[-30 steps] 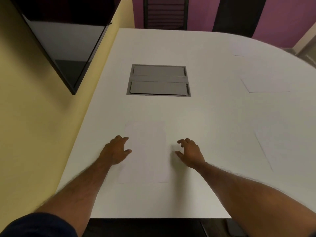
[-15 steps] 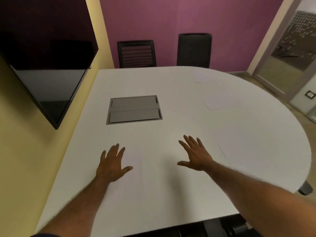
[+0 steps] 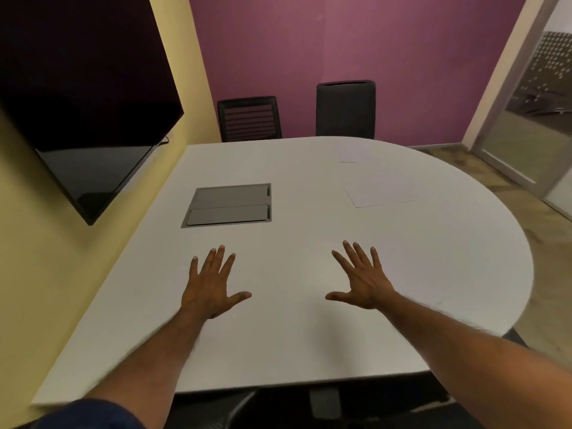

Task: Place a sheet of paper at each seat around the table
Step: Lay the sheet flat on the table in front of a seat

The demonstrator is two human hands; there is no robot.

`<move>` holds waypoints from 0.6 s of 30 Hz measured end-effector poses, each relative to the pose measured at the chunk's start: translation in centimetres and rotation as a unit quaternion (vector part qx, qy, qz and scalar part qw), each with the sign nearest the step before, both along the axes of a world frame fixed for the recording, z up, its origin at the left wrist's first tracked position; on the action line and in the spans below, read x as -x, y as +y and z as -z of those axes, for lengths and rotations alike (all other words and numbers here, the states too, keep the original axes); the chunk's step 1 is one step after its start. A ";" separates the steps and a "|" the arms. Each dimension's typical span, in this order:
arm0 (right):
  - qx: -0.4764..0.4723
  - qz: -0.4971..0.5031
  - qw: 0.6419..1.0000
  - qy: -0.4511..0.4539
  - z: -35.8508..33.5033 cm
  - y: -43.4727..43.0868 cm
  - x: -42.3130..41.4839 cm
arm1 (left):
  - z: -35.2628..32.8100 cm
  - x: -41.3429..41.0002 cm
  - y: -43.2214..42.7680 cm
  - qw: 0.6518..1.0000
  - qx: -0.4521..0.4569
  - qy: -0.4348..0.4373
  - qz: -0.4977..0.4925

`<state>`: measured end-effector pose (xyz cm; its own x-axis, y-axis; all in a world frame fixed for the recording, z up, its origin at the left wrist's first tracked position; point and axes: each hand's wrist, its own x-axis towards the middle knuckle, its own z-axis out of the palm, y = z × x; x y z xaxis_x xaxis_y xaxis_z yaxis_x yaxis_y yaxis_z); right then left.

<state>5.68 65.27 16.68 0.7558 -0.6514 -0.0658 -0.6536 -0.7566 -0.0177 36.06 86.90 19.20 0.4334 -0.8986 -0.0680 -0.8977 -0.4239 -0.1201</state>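
Observation:
A white table [image 3: 309,243] with a rounded right end fills the view. One white sheet of paper [image 3: 380,193] lies flat at the far right, and a smaller-looking sheet [image 3: 349,156] lies near the far edge by the right chair. My left hand [image 3: 212,286] and my right hand [image 3: 360,278] hover over the near part of the table, palms down, fingers spread, holding nothing. The sheet near me is too faint against the white top to make out.
A grey cable hatch [image 3: 229,205] is set into the table's middle left. Two dark chairs [image 3: 249,119] [image 3: 345,109] stand at the far side against the purple wall. A black screen [image 3: 77,103] hangs on the yellow wall at left. A glass door [image 3: 535,119] is at right.
My hands lifted off the sheet near me and spread their fingers. My head tilted up, bringing the far chairs, wall and door into view.

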 end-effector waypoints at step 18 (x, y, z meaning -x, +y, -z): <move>0.040 -0.017 0.999 -0.007 -4.4 -1.6 15.4 | -4.1 16.1 0.2 0.995 0.094 -0.023 0.006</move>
